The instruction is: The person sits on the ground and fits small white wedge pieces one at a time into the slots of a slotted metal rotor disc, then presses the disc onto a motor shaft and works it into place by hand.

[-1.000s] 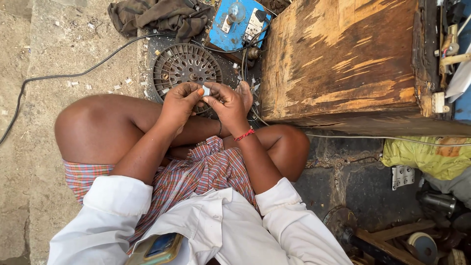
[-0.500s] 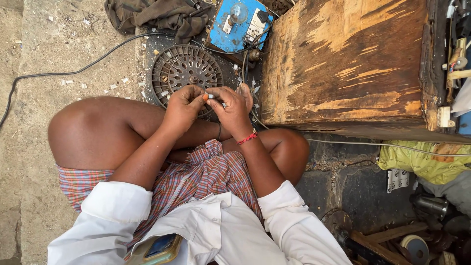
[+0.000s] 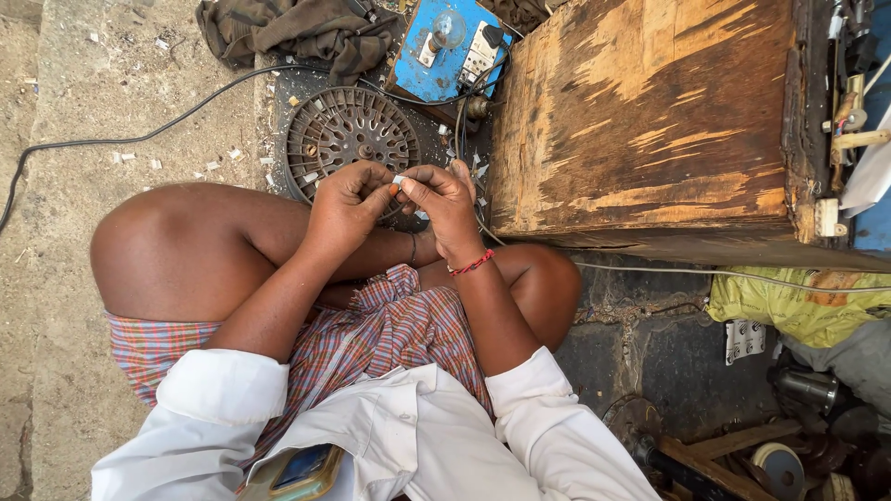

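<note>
Little has moved since the earlier frame: both hands stay raised together at upper centre. I see my left hand [image 3: 348, 202] and right hand [image 3: 444, 199] pinching a small white piece [image 3: 398, 180] between fingertips, just above the round slotted metal disc [image 3: 345, 137]. It is tiny and held only at its ends, so I judge a slip could drop it among the white scraps [image 3: 215, 163] on the ground
</note>
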{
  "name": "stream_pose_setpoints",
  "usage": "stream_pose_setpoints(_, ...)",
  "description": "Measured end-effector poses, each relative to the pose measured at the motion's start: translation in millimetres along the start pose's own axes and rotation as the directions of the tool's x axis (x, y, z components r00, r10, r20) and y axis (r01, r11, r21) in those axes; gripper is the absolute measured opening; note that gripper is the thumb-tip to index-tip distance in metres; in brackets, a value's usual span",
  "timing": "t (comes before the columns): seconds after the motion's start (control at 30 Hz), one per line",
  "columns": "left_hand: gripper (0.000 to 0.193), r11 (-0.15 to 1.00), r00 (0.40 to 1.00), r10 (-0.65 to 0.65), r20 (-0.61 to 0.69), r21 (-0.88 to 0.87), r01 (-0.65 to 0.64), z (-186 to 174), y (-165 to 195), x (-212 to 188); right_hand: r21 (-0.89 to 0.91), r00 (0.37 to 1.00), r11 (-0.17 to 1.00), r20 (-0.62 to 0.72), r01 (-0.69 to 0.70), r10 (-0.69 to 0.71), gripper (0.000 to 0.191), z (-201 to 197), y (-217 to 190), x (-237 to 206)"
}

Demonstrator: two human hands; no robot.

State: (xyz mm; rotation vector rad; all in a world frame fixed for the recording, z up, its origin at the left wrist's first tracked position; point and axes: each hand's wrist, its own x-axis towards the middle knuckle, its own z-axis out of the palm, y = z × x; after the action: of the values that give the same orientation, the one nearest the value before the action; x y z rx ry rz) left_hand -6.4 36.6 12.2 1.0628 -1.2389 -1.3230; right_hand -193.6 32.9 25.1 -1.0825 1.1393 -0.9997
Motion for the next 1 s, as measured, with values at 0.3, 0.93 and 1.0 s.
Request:
stream_pose_setpoints(0.3, 0.009, 0.928, 0.983, -0.173, 0.060, -0.323, 0.183, 1, -8, -3, -0.582, 0.902, 0.715, 0.077, 0.387, -0.425, 0.004, 10, -18, -7)
stream_pose_setpoints(0.93, 0.007, 0.965, 0.979, 0.200, 0.032, -0.176, -0.192, -5, 21, -14, -0.580, 0.817, 0.646, 0.063, 0.497, -0.573, 0.016, 18, -27, -21)
stream_pose_setpoints(1.0, 0.006, 0.966, 0.976, 0.213, 0.045, -0.157, -0.204, -8, 23, -14, -0.567, 0.814, 0.644, 0.086, 0.514, -0.574, 0.012, 18, -26, -21)
